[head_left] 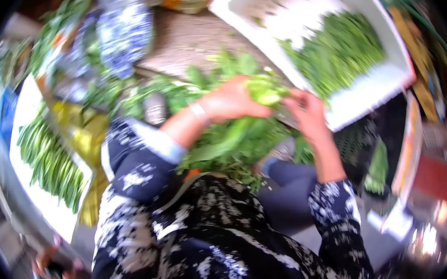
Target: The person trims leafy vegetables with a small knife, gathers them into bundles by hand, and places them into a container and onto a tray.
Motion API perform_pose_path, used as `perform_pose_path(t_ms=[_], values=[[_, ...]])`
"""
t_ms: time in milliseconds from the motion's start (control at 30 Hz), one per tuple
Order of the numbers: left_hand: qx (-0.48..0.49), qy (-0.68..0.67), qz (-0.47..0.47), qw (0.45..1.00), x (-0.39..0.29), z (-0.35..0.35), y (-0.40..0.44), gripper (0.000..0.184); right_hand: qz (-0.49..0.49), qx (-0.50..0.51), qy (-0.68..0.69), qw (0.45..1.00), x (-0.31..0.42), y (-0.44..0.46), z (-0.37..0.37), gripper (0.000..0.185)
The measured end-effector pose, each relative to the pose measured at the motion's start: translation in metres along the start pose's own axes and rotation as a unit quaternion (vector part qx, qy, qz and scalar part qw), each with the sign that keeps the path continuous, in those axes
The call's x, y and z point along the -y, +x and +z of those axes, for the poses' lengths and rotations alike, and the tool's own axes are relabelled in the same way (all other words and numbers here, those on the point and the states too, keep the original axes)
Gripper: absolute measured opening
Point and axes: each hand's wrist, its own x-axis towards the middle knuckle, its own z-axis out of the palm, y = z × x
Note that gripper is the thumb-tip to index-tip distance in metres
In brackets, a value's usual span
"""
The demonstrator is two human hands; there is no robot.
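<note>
Pale green shows brightest in the bunch of stems [267, 91], gripped by the left hand [233, 100] above a heap of loose leafy greens [221, 142]. The right hand [308, 109] is at the bunch's right end, thumb and fingers drawn close together; blur hides whether they pinch anything. Just beside it stands a white box [370, 87], tilted in view, with long green leaves [340, 49] lying inside. More green stalks [52, 160] lie at the far left, near yellow plastic [87, 135].
</note>
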Motion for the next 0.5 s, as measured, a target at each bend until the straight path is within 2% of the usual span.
perform_pose_path(t_ms=[33, 100, 133, 167, 200, 233, 267, 333, 367, 400, 500], values=[[-0.014, 0.018, -0.038, 0.999, -0.006, -0.001, -0.002, 0.037, 0.016, -0.020, 0.064, 0.998, -0.001, 0.001, -0.001, 0.022], [-0.071, 0.083, -0.052, 0.993, -0.013, -0.003, -0.004, 0.035, 0.070, -0.048, 0.039, 0.996, -0.020, 0.011, -0.017, 0.014], [-0.088, -0.007, -0.007, 0.996, -0.003, -0.002, 0.000, 0.034, 0.049, -0.032, -0.009, 0.998, -0.034, 0.017, -0.030, 0.016], [-0.101, -0.050, -0.004, 0.994, -0.011, -0.002, -0.003, 0.032, -0.026, 0.016, -0.141, 0.990, -0.032, 0.020, -0.039, 0.019], [-0.114, -0.054, -0.016, 0.992, -0.007, -0.002, 0.001, 0.030, 0.003, 0.061, -0.218, 0.974, -0.028, 0.019, -0.043, 0.019], [-0.127, -0.064, -0.058, 0.988, -0.018, -0.003, -0.005, 0.028, 0.004, 0.074, -0.217, 0.973, -0.048, 0.018, -0.047, 0.020], [-0.142, -0.087, -0.047, 0.985, -0.021, -0.002, -0.010, 0.029, 0.008, 0.081, -0.218, 0.973, -0.061, 0.022, -0.045, 0.022], [-0.107, -0.160, -0.014, 0.981, -0.016, 0.004, -0.007, 0.029, 0.135, 0.039, 0.004, 0.990, -0.007, 0.007, -0.023, 0.033], [-0.093, -0.148, -0.008, 0.985, -0.011, 0.006, -0.005, 0.028, 0.106, 0.013, 0.081, 0.991, 0.003, 0.006, -0.013, 0.039], [-0.079, -0.136, -0.004, 0.988, -0.006, 0.009, -0.002, 0.028, 0.091, 0.000, 0.145, 0.985, 0.020, 0.002, -0.004, 0.037], [-0.055, -0.099, 0.006, 0.994, -0.007, 0.017, -0.005, 0.028, 0.050, 0.016, 0.190, 0.980, 0.013, 0.002, 0.000, 0.035]])
